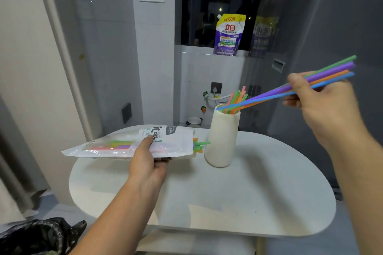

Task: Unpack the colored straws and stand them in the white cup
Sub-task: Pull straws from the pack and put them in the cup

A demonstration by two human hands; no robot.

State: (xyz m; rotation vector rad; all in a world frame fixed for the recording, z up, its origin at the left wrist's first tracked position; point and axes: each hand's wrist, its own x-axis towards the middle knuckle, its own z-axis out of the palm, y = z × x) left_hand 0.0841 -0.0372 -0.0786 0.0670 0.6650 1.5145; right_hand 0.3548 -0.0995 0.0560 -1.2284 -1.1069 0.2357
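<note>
A tall white ribbed cup [222, 141] stands on the round white table [259, 192], with several orange, green and pink straws upright in it. My right hand [323, 105] pinches a bunch of long straws [275, 94], green, purple, orange and blue, slanting down to the left with their lower ends over the cup's rim. My left hand [148, 163] grips the white plastic straw packet [132, 143] and holds it level above the table's left side. More straws stick out of the packet's open right end [200, 146], close to the cup.
A purple and yellow detergent pouch [229, 35] stands on the window ledge behind. A large grey appliance [323, 27] rises at the right, close to my right hand. A black bin bag [39, 236] sits on the floor at the lower left.
</note>
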